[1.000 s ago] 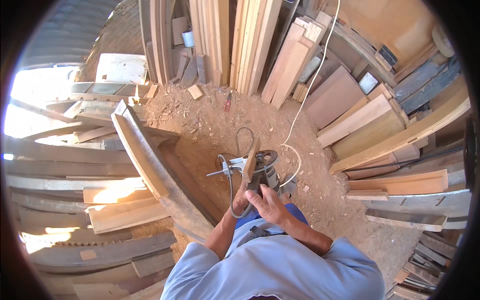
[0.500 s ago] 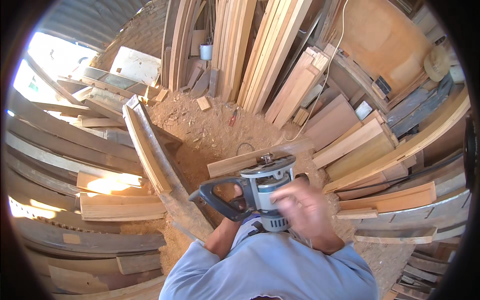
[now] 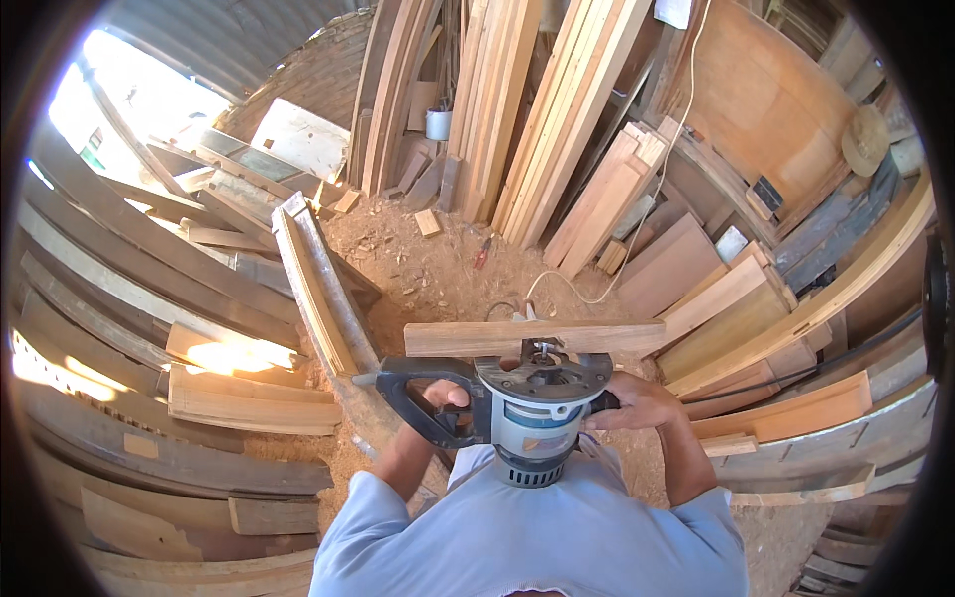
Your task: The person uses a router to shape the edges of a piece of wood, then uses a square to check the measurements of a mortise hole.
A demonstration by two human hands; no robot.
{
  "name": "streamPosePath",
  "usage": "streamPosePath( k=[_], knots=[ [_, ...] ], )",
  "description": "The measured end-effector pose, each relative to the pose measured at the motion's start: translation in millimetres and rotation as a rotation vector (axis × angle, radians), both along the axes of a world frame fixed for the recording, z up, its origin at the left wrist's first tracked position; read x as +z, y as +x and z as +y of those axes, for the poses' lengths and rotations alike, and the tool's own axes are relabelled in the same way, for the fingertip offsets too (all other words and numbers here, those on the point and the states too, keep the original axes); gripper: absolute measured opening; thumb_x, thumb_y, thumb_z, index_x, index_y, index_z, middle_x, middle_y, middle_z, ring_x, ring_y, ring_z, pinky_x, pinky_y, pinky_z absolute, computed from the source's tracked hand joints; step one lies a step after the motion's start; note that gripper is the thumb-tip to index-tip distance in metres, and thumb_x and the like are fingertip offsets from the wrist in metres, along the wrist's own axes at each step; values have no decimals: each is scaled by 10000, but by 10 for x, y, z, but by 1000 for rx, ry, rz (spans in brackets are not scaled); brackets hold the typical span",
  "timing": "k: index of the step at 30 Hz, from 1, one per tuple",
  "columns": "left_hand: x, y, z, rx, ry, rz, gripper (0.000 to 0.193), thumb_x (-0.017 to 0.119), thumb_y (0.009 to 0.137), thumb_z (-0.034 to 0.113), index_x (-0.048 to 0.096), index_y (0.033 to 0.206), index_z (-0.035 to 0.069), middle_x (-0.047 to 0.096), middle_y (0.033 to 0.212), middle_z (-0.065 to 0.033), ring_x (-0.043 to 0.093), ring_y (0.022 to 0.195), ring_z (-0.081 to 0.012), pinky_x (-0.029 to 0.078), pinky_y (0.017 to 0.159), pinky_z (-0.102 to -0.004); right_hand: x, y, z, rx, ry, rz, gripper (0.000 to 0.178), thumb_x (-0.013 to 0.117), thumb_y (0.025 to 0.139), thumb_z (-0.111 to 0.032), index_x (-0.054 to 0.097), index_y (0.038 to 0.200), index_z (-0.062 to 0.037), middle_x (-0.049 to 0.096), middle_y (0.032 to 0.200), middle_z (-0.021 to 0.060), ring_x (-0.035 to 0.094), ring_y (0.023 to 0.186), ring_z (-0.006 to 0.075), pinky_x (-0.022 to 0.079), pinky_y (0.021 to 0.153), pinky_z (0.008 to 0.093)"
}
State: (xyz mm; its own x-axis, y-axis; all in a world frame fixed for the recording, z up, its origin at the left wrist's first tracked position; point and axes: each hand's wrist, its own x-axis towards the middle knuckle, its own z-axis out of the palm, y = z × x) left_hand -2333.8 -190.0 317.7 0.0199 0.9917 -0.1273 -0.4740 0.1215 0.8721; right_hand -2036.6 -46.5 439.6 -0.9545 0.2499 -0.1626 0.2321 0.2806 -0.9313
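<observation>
A wood router (image 3: 540, 410), grey and blue with a black base plate, is held close to my body, its base tipped upward and the bit area facing away from me. My left hand (image 3: 445, 395) has its fingers curled round the black D-shaped handle on the left. On the other side, my right hand (image 3: 645, 401) grips the router by its dark side knob. Just beyond the base plate lies a wooden board (image 3: 463, 338), running crosswise; whether the router touches it I cannot tell.
Tall planks (image 3: 577, 119) lean at the back. A long narrow beam (image 3: 313, 289) stretches away at left. Stacked boards (image 3: 254, 401) fill the left side, and more boards (image 3: 786, 413) lie at right. A white cord (image 3: 686, 109) hangs down to the sawdust-covered floor (image 3: 408, 254).
My right hand, blurred over the router's body before, now holds the side knob. The router's base plate has tilted more into sight, and my view has shifted slightly.
</observation>
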Motion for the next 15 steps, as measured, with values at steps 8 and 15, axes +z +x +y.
streamPosePath(
  k=[8, 15],
  knots=[
    [364, -236, -142, -271, 39, 111, 686, 737, 842, 325, 441, 1370, 4, 610, 1173, -105, 589, 1007, -197, 509, 840, -339, 259, -235, -54, 140, 196, -229, 445, 723, 755, -305, 626, 1034, 29, 654, 800, 191, 634, 698, 269, 510, 651, 375],
    [349, -163, -261, -299, 31, 105, 683, 737, 841, 327, 445, 1367, 2, 611, 1171, -106, 590, 1007, -197, 508, 842, -338, 302, -332, -258, 99, 425, -265, 328, 702, 723, -257, 634, 910, 4, 639, 701, 191, 642, 647, 349, 520, 623, 411]
  ],
)
